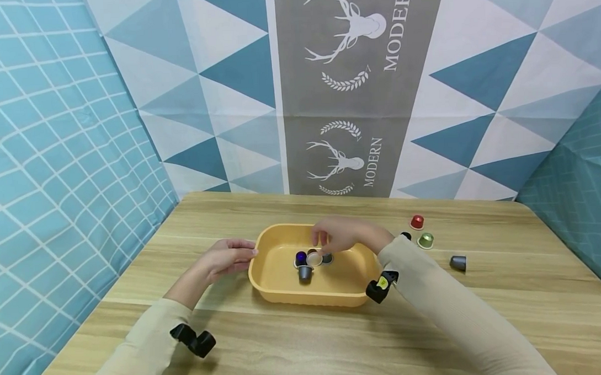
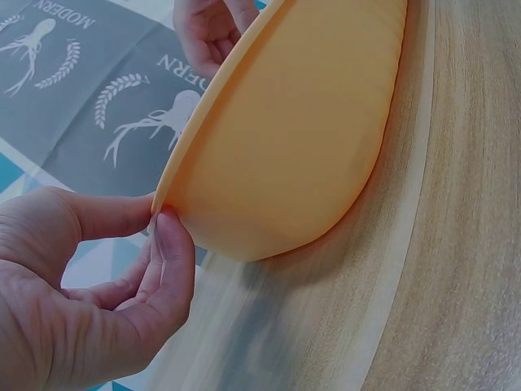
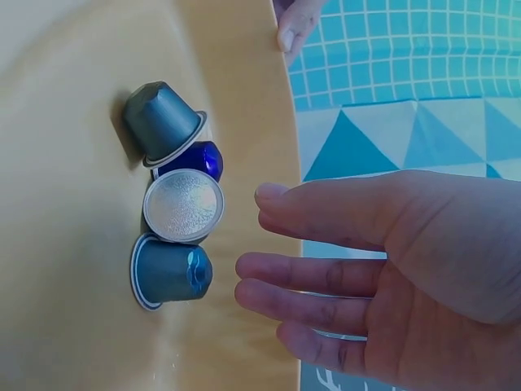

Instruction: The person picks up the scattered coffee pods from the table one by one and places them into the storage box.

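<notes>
While the left hand (image 1: 226,258) pinches the orange tray (image 1: 343,280) by its rim, the right hand (image 1: 341,233) has loose, unladen fingers, with four capsules (image 3: 185,205) (one showing its foil face) just beyond them inside the tray.

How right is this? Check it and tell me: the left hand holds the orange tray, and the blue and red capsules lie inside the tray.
One error: the red capsule lies on the table, outside the orange tray, as the head view shows. The rest stands: the left hand holds the tray, and the blue capsule lies inside.
</notes>
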Action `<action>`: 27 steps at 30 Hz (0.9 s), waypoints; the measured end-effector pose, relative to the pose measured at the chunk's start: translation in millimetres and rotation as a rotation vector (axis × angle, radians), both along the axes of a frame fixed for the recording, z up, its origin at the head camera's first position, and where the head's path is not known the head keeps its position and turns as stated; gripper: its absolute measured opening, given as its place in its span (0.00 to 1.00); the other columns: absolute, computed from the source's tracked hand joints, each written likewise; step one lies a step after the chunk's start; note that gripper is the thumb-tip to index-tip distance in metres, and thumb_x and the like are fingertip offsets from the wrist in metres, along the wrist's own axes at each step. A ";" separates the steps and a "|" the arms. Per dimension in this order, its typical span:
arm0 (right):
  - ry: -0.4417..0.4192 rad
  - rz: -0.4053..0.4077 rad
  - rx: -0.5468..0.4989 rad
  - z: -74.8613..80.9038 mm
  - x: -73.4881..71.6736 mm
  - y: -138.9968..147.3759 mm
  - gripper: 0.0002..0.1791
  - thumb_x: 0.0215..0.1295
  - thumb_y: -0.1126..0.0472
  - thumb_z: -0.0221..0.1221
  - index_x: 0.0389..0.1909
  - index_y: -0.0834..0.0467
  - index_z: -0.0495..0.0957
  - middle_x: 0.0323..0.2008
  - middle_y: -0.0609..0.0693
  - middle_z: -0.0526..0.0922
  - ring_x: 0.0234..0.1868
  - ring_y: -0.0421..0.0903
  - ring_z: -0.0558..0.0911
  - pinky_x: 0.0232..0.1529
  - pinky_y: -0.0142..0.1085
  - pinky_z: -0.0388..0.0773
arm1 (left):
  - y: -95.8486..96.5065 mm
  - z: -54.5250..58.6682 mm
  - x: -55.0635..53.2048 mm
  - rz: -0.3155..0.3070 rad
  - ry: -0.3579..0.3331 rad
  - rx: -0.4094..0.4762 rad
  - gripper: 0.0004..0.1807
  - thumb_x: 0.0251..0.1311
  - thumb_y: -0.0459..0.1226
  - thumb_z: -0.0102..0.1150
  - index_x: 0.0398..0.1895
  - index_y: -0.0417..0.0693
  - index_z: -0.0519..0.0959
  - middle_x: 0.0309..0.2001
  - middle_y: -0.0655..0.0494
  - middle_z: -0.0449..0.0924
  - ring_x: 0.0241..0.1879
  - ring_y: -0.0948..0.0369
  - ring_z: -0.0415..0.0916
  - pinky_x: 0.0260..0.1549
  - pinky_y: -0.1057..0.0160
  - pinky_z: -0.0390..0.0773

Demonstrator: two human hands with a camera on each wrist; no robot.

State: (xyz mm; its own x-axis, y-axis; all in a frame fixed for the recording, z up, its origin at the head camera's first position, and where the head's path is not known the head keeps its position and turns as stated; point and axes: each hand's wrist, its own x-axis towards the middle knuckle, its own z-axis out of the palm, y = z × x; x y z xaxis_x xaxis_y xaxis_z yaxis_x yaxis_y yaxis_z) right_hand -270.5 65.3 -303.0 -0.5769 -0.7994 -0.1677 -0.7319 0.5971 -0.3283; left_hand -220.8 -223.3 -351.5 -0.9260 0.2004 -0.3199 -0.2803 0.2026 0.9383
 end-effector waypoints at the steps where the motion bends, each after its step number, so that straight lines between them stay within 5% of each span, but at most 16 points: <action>1: 0.002 0.003 -0.006 0.0 0.7 1.8 0.10 0.60 0.63 0.63 0.42 0.60 0.78 0.39 0.56 0.83 0.37 0.43 0.80 0.40 0.30 0.78 | 0.2 0.2 0.2 0.000 -0.001 0.000 0.27 0.63 0.34 0.58 0.62 0.26 0.65 0.43 0.54 0.81 0.39 0.68 0.80 0.44 0.69 0.83; 19: 0.037 -0.028 -0.107 -1.3 18.2 36.0 0.10 0.59 0.62 0.64 0.41 0.61 0.79 0.34 0.51 0.81 0.35 0.42 0.79 0.39 0.30 0.78 | -0.4 -1.0 -0.5 0.001 0.006 0.005 0.26 0.63 0.33 0.57 0.61 0.26 0.66 0.43 0.53 0.81 0.39 0.68 0.80 0.44 0.69 0.83; 27: 0.040 -0.075 -0.137 0.0 30.1 51.5 0.09 0.62 0.62 0.62 0.42 0.58 0.79 0.40 0.53 0.83 0.38 0.40 0.79 0.45 0.42 0.82 | -0.9 -0.8 -0.6 0.002 0.000 0.018 0.27 0.63 0.33 0.57 0.61 0.26 0.65 0.41 0.55 0.81 0.39 0.68 0.80 0.43 0.70 0.83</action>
